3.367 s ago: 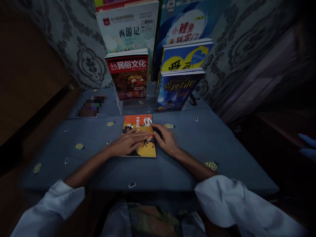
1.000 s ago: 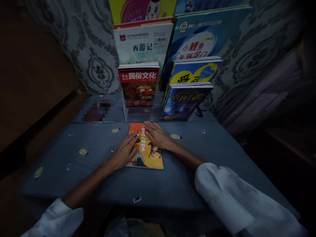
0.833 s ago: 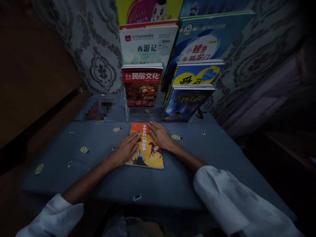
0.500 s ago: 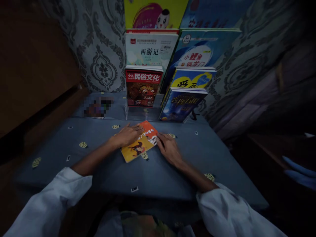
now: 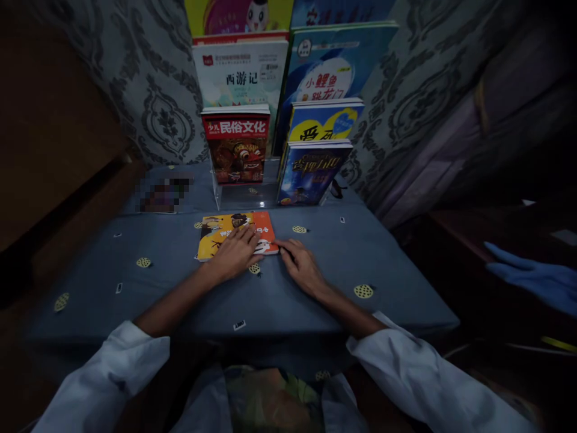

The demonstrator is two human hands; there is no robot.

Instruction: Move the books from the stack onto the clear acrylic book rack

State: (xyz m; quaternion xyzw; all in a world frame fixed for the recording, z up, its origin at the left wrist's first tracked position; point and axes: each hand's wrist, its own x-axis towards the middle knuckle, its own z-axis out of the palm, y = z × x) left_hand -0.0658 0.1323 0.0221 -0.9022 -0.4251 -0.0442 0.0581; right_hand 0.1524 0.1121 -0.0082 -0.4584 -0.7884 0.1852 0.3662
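Observation:
A small paperback book (image 5: 211, 237) with a yellow and orange cover lies flat on the table, turned sideways so its title runs on its side. Across its middle rests my left hand (image 5: 237, 249), palm down with fingers stretched out, hiding part of the cover. My right hand (image 5: 304, 267) is at the book's right edge; its index fingertip touches near the orange end and the thumb sits just below, with the other fingers loosely bent. Neither hand lifts the book.
Behind the book stands a clear rack (image 5: 246, 195) with books in tiers, among them a red-covered book (image 5: 238, 150) and a dark blue book (image 5: 311, 174). A blurred-out item (image 5: 164, 193) lies at the back left. A blue-gloved hand (image 5: 536, 273) shows at the right.
The book has turned clockwise from a slant to nearly level with the table's edge. My left hand has moved over its middle. The view has swung right, and the blue glove shows more.

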